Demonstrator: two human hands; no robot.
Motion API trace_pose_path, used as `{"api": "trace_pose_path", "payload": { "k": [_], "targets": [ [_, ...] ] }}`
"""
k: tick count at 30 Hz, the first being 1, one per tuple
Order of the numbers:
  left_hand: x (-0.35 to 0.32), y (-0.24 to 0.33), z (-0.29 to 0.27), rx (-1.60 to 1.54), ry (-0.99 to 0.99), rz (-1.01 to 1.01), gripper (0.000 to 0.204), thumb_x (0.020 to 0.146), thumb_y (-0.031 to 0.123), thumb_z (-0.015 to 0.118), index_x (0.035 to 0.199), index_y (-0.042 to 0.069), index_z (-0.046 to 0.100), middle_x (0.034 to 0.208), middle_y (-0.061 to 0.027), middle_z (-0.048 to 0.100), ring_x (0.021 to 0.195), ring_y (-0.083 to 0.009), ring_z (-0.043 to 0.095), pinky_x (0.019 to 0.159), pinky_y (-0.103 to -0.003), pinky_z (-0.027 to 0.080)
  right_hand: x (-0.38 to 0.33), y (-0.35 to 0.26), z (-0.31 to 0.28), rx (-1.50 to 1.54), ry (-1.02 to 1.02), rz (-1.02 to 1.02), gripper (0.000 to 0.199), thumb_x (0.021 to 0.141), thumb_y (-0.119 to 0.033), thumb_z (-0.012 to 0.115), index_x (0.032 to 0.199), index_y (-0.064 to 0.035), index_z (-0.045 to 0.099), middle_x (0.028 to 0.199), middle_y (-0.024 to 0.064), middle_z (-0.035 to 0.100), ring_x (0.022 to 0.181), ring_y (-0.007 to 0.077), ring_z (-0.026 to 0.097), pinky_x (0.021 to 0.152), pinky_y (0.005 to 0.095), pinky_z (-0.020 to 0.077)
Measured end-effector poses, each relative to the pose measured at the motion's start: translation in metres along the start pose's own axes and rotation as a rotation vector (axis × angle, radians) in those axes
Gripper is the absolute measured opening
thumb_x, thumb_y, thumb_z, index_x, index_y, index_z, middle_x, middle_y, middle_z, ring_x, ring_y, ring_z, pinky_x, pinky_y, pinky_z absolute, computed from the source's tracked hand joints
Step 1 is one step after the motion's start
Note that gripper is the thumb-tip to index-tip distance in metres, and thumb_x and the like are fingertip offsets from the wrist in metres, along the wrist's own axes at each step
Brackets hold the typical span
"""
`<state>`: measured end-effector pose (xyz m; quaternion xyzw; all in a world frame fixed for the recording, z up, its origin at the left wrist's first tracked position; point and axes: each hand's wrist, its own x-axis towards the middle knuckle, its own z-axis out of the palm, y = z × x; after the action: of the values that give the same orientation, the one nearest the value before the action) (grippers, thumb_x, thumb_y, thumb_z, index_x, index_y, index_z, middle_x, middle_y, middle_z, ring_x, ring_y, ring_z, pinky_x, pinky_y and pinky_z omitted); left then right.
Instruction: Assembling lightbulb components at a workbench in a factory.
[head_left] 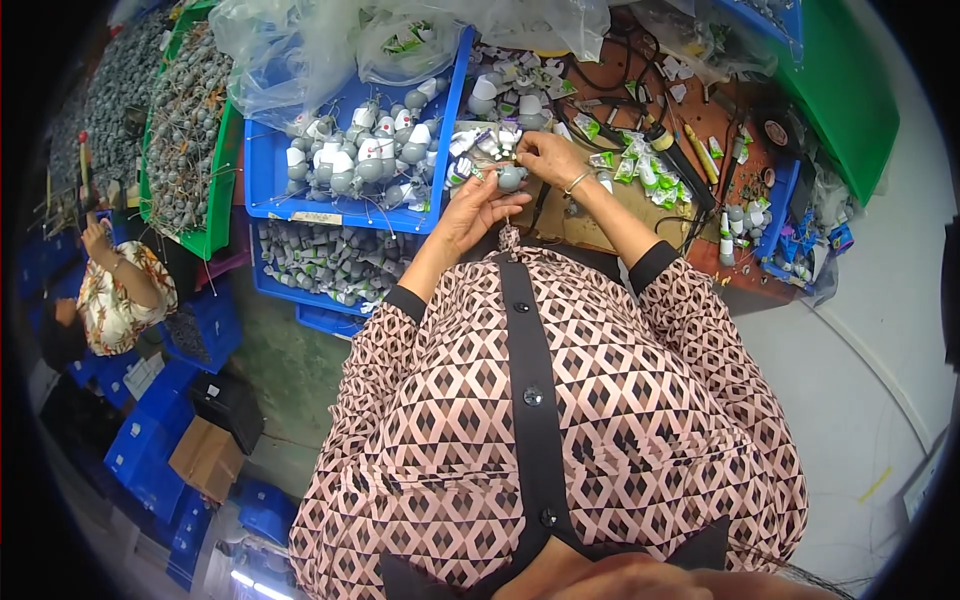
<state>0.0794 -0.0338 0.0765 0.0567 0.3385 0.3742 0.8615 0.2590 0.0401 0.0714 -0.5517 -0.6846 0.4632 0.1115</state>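
Between my hands, over the worktable, is a small grey rounded part (511, 178) with thin wire at its side. The fingers of my left hand (478, 212) are closed around it from the left and below. Just right of and above the part, my right hand (555, 160) has its fingertips pinched together; what they grip is too small to make out. White-and-green pieces (492, 143) lie right behind my hands. On the left stands a blue bin (262, 180) filled with white-and-grey bulb-shaped parts (375, 150) that have thin wires.
A lower blue bin (275, 283) holds more grey-and-white parts. A green tray (215, 225) of wired grey pieces stands farther left. Right of my hands lie green-and-white packets (640, 170), a black-handled tool (685, 175) and cables. Another person (125, 290) sits at far left.
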Motion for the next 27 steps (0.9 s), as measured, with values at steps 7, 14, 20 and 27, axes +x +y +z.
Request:
{"api": "trace_pose_path", "payload": {
  "k": [7, 14, 20, 27],
  "targets": [
    [-0.002, 0.001, 0.009, 0.037, 0.078, 0.004, 0.037, 0.091, 0.033, 0.049, 0.115, 0.004, 0.047, 0.104, -0.0126, 0.059, 0.091, -0.0250, 0.062, 0.072, -0.031, 0.053, -0.027, -0.018, 0.002, 0.001, 0.331, -0.324, 0.025, 0.072, -0.026, 0.062, 0.088, -0.0063, 0.057, 0.084, 0.0110, 0.058, 0.082, 0.0293, 0.055, 0.070, 0.0375, 0.0432],
    [-0.005, 0.009, 0.020, 0.123, -0.009, -0.062, 0.036, 0.094, 0.028, 0.043, 0.120, 0.003, 0.044, 0.113, -0.0143, 0.056, 0.089, -0.0181, 0.061, 0.071, -0.027, 0.051, -0.039, -0.003, -0.002, 0.430, -0.020, -0.010, 0.035, 0.085, -0.026, 0.054, 0.114, -0.0073, 0.048, 0.105, 0.0126, 0.054, 0.099, 0.0232, 0.053, 0.083, 0.0287, 0.0408],
    [-0.009, 0.005, 0.015, 0.250, 0.016, -0.039, 0.038, 0.094, 0.024, 0.043, 0.125, 0.004, 0.038, 0.118, -0.0164, 0.053, 0.087, -0.0173, 0.061, 0.070, -0.026, 0.050, -0.030, 0.017, -0.005, 0.614, -0.102, 0.005, 0.032, 0.093, -0.027, 0.043, 0.116, -0.0067, 0.046, 0.100, 0.0030, 0.052, 0.093, 0.0104, 0.047, 0.082, 0.0252, 0.0385],
    [-0.010, 0.007, 0.012, 0.360, 0.117, -0.055, 0.044, 0.096, 0.036, 0.030, 0.116, 0.002, 0.047, 0.100, -0.0160, 0.062, 0.076, -0.0168, 0.062, 0.065, -0.026, 0.050, -0.028, 0.019, -0.002, 0.538, -0.073, -0.042, 0.034, 0.092, -0.029, 0.043, 0.116, -0.0055, 0.047, 0.101, 0.0041, 0.052, 0.094, 0.0112, 0.048, 0.082, 0.0259, 0.0391]
  ]
}}
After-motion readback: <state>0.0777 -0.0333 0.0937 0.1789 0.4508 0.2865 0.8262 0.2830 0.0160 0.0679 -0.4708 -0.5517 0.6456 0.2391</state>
